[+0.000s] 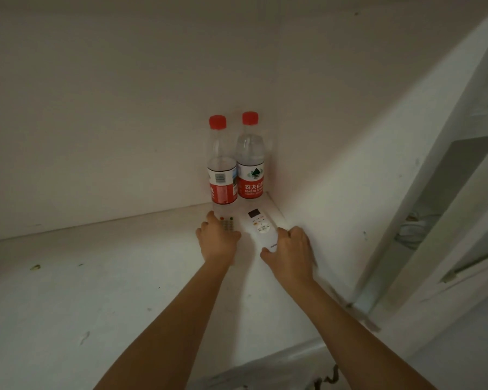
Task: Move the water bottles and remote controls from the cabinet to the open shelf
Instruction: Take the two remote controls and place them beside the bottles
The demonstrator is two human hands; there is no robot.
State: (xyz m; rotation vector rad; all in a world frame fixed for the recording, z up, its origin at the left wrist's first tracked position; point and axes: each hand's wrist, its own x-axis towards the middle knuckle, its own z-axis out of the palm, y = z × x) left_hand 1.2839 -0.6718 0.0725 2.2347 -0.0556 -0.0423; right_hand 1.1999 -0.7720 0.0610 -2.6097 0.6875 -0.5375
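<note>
Two clear water bottles with red caps and red labels stand upright side by side in the back right corner of a white cabinet: the left bottle (221, 167) and the right bottle (250, 161). In front of them lie two white remote controls. My left hand (219, 243) covers and grips the left remote (226, 223), whose coloured buttons show past my fingers. My right hand (289, 253) holds the near end of the right remote (261, 228), which has a small dark display.
The cabinet floor (96, 277) is white with small specks of dirt on the left. The right side wall (335, 192) stands close to my right hand. An open white door (448, 192) hangs at the right, with cables behind it.
</note>
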